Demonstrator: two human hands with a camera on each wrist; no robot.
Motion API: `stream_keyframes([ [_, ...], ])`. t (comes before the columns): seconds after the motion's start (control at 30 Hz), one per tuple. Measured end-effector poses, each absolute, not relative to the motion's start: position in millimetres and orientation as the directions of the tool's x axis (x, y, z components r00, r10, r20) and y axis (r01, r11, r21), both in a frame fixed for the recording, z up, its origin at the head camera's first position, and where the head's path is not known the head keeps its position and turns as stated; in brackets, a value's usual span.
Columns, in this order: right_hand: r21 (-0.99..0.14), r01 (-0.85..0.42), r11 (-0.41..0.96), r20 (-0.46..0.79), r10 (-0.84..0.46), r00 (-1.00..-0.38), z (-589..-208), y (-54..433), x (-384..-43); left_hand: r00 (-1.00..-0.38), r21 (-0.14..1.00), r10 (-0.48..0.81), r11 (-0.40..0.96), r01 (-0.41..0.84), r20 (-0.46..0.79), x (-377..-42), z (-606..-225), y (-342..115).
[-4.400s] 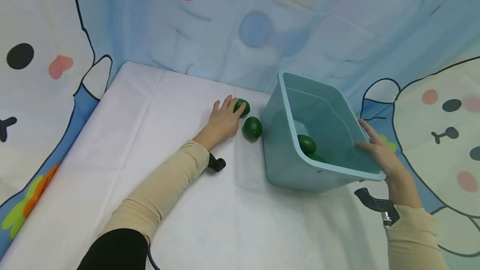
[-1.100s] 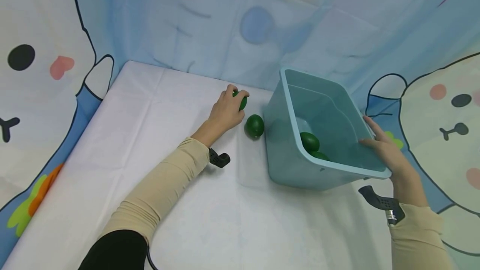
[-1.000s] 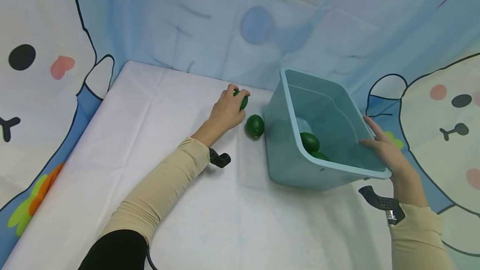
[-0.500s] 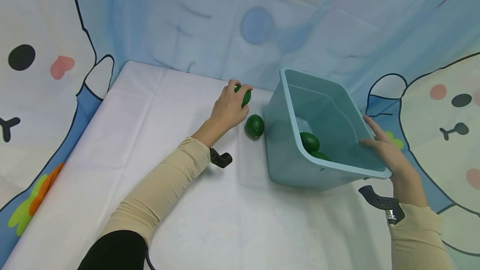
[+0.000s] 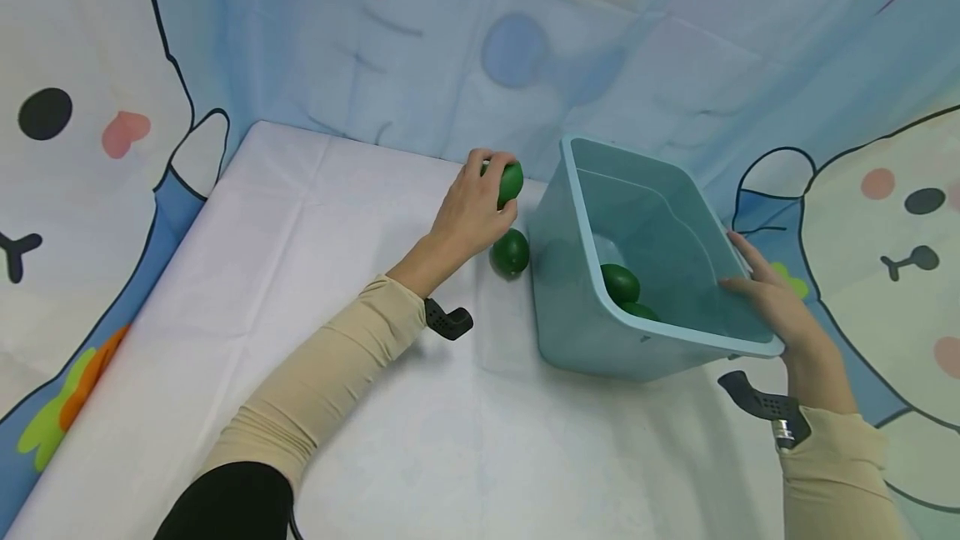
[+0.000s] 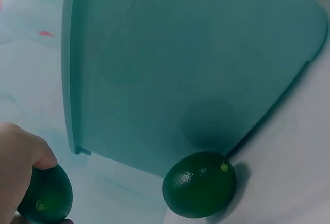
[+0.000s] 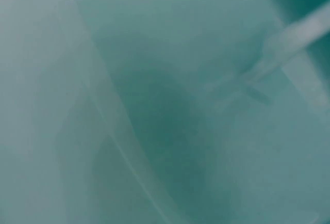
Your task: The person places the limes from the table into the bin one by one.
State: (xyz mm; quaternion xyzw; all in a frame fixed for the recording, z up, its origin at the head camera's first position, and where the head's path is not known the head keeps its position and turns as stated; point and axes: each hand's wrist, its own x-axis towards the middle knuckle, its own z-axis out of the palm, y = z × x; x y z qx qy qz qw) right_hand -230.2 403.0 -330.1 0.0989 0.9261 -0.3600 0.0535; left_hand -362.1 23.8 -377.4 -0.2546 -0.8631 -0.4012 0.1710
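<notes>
My left hand grips a dark green, glossy avocado above the back of the table, left of the bin. A second avocado lies beside the bin's left wall, just under that hand. The tall pale teal plastic bin is tilted, its mouth towards me, with two avocados in its bottom near corner. My right hand holds the bin's right rim, thumb over the inside. In the left wrist view, fingers wrap the held avocado. Only blurred teal bin wall fills the right wrist view.
A white cloth covers the table. Blue patterned curtain hangs along the back and both sides, close behind the bin. Black camera mounts stick out from both wrists.
Over the last seconds my left hand has closed round the far avocado, lifted it off the cloth and moved it right towards the bin. The right hand and bin have stayed nearly still.
</notes>
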Motion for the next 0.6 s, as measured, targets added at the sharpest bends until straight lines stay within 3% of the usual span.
stream_keyframes([
  [0.6, -0.653, 0.228, 0.723, -0.173, 0.150, -0.973, -330.0, 403.9, -229.6, -0.732, 0.587, 0.325, 0.444, 0.677, 0.599, -349.2, -365.2, 27.4],
])
